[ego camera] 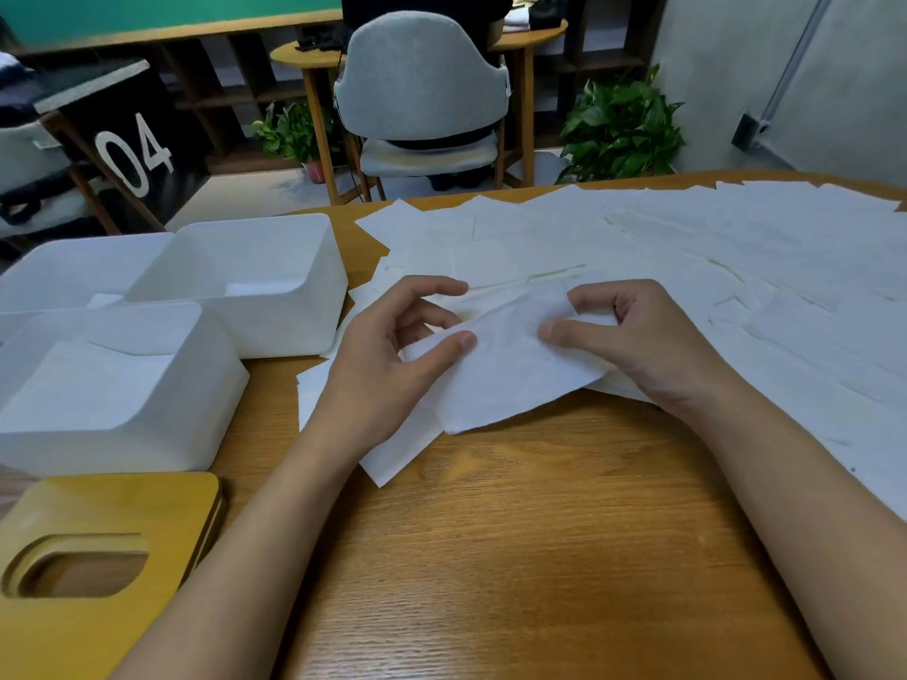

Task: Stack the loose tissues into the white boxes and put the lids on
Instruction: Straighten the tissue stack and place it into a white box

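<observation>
Progress, judged from the layout: early to middle. Most of the loose tissues lay spread in an overlapping sheet across the far and right side of the bench, with a few more under and beside the hands. No box was lidded. We held one tissue just above the bench, in front of the boxes. The left grip pinched its left edge, thumb on top and fingers curled beneath. The right grip pinched its upper right part, thumb pressed on the sheet. Our judgement: this sheet was being squared up for the next drop into a box. Containers: the near box, open, at left, held a flat stack that rose well up its walls. The far box, open, touching the near one behind it, showed only a little white paper low at the bottom. A third box sat further left; contents could not be told. One wooden lid with an oval slot lay flat at the near left corner, off every box. Left to do: nearly all the stacking, then all lids.
</observation>
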